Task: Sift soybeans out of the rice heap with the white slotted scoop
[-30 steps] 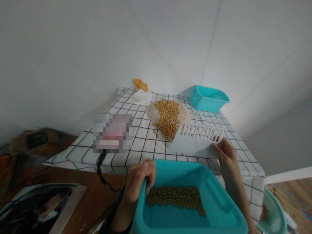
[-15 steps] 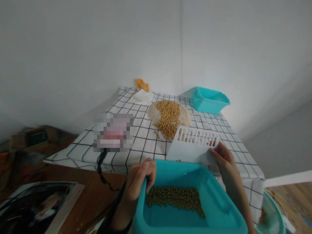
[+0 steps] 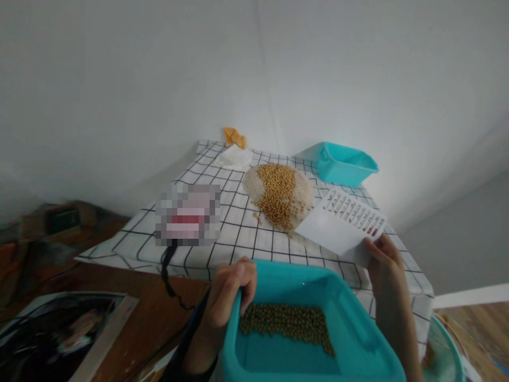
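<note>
My left hand [image 3: 226, 300] grips the left rim of a teal plastic tub [image 3: 358, 339] held close in front of me, with a layer of greenish-brown beans [image 3: 288, 321] on its bottom. My right hand [image 3: 384, 260] holds a white slotted scoop [image 3: 342, 225] by its near corner, tilted over the table just right of a pile of yellow soybeans [image 3: 278, 193] lying on white rice [image 3: 252, 183]. The scoop's front edge lies close to the pile.
The table carries a black-grid white cloth [image 3: 242, 233]. A second teal tub [image 3: 344, 162] stands at the back right, a white tissue [image 3: 234, 157] and an orange scrap [image 3: 234, 137] at the back. A blurred pink object [image 3: 186, 215] with a black cord lies left. Wooden surface [image 3: 151, 313] lower left.
My right hand swung the scoop to the right and tilted it flatter, from above the tub's far rim to beside the soybean pile. The left hand and tub stayed put.
</note>
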A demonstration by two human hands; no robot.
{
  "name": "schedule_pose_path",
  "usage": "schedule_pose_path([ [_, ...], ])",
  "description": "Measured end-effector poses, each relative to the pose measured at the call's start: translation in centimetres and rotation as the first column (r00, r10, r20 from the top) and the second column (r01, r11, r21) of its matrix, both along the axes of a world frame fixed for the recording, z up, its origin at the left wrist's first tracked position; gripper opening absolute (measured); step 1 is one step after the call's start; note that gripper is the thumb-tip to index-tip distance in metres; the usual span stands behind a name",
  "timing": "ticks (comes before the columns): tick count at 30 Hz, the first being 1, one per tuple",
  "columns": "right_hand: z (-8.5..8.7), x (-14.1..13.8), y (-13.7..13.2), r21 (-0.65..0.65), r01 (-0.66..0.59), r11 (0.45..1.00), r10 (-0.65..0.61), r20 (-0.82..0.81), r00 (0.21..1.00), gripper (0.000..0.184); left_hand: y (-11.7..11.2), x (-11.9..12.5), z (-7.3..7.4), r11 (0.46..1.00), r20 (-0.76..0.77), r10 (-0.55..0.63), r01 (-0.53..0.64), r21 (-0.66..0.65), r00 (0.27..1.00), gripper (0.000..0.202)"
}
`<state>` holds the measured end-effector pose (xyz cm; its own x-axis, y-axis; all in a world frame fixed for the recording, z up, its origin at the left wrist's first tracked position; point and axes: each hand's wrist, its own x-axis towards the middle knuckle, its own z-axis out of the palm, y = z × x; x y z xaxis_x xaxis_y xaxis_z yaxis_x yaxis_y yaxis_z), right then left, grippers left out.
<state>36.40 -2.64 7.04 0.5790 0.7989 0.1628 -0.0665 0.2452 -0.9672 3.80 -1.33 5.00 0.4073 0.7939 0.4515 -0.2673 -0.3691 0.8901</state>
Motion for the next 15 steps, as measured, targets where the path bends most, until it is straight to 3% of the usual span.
schedule_pose_path([
  [8, -1.5, 2.2, -0.2, -0.108, -0.14, 0.984, 0.156, 0.154, 0.976, 0.032, -0.3, 0.3, 0.2, 0.999, 0.039, 0.037, -0.036, -0.032, 0.999, 0.062],
  [15, -1.5, 0.3, 2.5, 0.038, -0.074, 0.997, 0.066, 0.183, 0.981, 0.027, -0.5, 0.6, 0.3, 0.992, 0.002, 0.105, -0.105, -0.066, 0.994, 0.063],
])
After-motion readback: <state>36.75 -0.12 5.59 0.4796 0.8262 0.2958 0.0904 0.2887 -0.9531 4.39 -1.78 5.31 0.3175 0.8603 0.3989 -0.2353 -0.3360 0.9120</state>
